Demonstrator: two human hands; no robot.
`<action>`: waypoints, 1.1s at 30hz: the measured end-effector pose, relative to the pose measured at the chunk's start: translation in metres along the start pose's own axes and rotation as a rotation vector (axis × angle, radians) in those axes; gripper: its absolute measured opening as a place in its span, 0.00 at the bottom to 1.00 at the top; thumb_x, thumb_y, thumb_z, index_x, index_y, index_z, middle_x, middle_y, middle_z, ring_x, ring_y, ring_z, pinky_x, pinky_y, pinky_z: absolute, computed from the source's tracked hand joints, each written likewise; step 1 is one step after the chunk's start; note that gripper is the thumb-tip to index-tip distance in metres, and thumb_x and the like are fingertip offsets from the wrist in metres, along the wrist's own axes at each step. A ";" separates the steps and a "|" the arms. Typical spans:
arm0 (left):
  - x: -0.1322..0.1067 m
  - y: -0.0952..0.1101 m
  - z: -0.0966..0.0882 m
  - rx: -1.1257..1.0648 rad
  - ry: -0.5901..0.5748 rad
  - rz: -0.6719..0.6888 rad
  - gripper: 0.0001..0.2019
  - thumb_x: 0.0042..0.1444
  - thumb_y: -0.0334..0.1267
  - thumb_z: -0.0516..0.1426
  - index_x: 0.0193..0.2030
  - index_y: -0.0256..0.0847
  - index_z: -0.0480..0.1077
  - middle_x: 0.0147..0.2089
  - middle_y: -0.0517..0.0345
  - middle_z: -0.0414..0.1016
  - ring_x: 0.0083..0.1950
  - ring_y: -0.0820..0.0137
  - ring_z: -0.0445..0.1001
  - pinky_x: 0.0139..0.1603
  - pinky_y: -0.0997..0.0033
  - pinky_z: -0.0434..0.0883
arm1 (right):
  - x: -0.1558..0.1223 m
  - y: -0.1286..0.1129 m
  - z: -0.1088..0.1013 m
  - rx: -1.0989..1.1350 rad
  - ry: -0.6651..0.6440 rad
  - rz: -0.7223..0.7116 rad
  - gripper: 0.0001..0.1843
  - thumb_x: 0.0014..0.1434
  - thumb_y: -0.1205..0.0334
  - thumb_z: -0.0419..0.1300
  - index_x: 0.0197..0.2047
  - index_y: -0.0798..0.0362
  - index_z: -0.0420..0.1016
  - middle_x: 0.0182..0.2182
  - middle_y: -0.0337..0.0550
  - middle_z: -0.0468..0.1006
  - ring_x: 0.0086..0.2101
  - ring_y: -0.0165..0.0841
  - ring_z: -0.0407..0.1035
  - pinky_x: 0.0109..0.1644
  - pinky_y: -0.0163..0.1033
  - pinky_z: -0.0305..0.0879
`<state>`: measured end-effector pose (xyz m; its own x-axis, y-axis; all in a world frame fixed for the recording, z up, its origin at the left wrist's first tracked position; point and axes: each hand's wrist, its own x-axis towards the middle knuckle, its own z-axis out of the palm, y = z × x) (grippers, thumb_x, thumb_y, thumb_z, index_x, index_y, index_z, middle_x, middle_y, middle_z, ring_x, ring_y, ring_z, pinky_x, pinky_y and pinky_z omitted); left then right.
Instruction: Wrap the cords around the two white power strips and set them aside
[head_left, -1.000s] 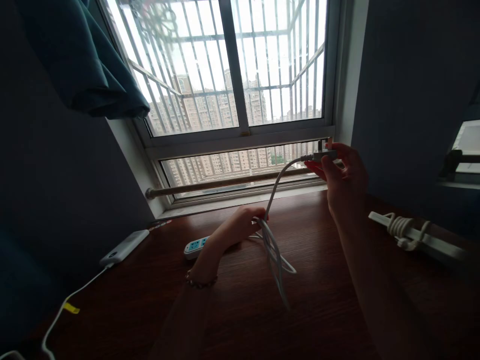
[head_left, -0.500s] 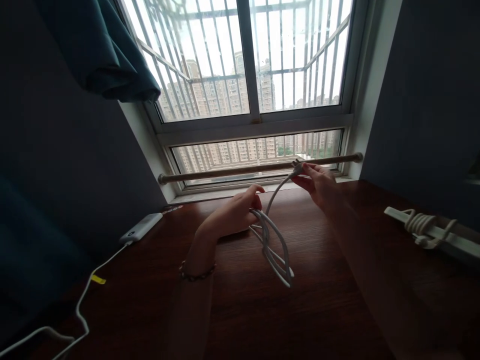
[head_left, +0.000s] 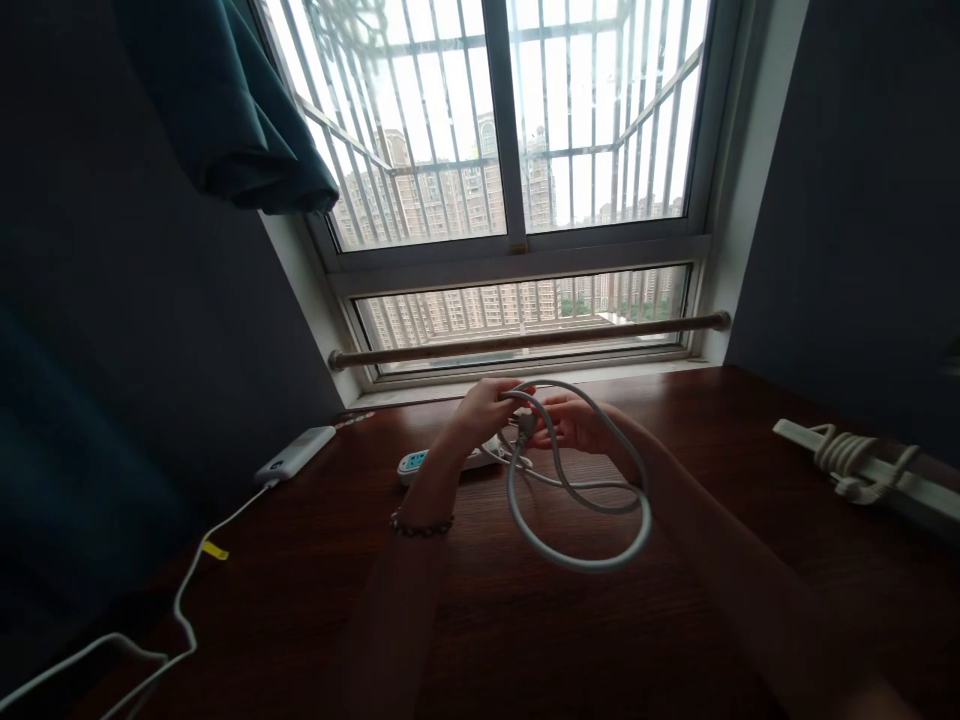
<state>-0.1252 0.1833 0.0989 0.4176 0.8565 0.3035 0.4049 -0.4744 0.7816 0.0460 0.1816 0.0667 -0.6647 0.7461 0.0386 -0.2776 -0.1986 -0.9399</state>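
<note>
A white power cord [head_left: 577, 565] hangs in wide loops over the brown wooden tabletop [head_left: 480, 640]. The top of its loops is pinched in my left hand [head_left: 486, 408], which wears a bracelet at the wrist. Close beside it, my right hand [head_left: 574, 422] grips the cord's plug [head_left: 527, 424] with curled fingers. Below and behind my left hand lies a white power strip [head_left: 412, 464] with blue-green marks at its left end. My left forearm covers part of the strip.
On the left lies a white box-shaped device [head_left: 296, 455] with a white cable [head_left: 187, 590] carrying a yellow tag [head_left: 215, 550]. At right rests another white strip [head_left: 922, 487] with its cord wound round it. A rail [head_left: 450, 350] crosses the window; a blue curtain [head_left: 247, 130] hangs upper left.
My right hand has brought the plug down and left, close to my left hand. The cord's loops have spread wider, and the power strip's left end now shows.
</note>
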 end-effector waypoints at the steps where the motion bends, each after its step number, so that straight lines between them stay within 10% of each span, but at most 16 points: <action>1: 0.001 -0.002 -0.001 -0.011 -0.045 -0.016 0.13 0.48 0.43 0.54 0.33 0.34 0.72 0.24 0.59 0.68 0.23 0.75 0.62 0.22 0.77 0.60 | 0.001 0.001 -0.001 0.005 0.002 -0.010 0.08 0.53 0.65 0.58 0.36 0.60 0.70 0.30 0.47 0.75 0.32 0.33 0.72 0.38 0.33 0.69; 14: 0.001 -0.010 -0.006 -0.247 -0.191 -0.165 0.16 0.46 0.47 0.58 0.32 0.33 0.72 0.22 0.60 0.66 0.19 0.79 0.61 0.18 0.81 0.54 | 0.003 0.004 0.007 -0.166 0.114 -0.021 0.09 0.51 0.63 0.57 0.35 0.59 0.69 0.30 0.47 0.73 0.34 0.34 0.70 0.43 0.40 0.67; 19: 0.006 -0.019 -0.007 -0.315 -0.174 -0.232 0.18 0.44 0.50 0.58 0.27 0.32 0.70 0.20 0.59 0.66 0.17 0.79 0.60 0.16 0.80 0.54 | -0.005 -0.013 -0.002 -0.362 0.533 -0.180 0.10 0.49 0.63 0.58 0.35 0.57 0.63 0.31 0.48 0.70 0.33 0.37 0.68 0.42 0.49 0.64; 24: 0.010 -0.022 -0.002 -0.352 -0.111 -0.262 0.15 0.44 0.45 0.59 0.26 0.31 0.69 0.19 0.60 0.64 0.15 0.82 0.55 0.13 0.81 0.50 | -0.039 -0.027 0.044 -0.994 1.041 -0.723 0.07 0.55 0.58 0.52 0.34 0.52 0.63 0.30 0.43 0.69 0.31 0.34 0.64 0.40 0.41 0.59; 28: 0.012 -0.024 0.003 -0.403 -0.034 -0.251 0.12 0.47 0.42 0.57 0.25 0.32 0.67 0.18 0.64 0.60 0.14 0.83 0.52 0.13 0.82 0.49 | -0.045 -0.003 0.082 -1.314 0.691 -0.446 0.15 0.49 0.52 0.59 0.36 0.53 0.65 0.21 0.43 0.68 0.22 0.35 0.63 0.27 0.37 0.54; 33: 0.013 -0.025 0.000 -0.439 0.033 -0.253 0.09 0.50 0.39 0.55 0.27 0.33 0.66 0.17 0.66 0.57 0.12 0.84 0.51 0.13 0.82 0.47 | -0.028 0.015 0.077 -1.249 0.363 -0.168 0.22 0.47 0.70 0.55 0.47 0.60 0.60 0.24 0.45 0.71 0.22 0.33 0.65 0.23 0.33 0.54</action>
<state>-0.1296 0.2063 0.0836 0.3215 0.9430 0.0862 0.1073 -0.1267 0.9861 0.0067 0.1086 0.0779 -0.4072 0.8703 0.2770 0.6180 0.4859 -0.6181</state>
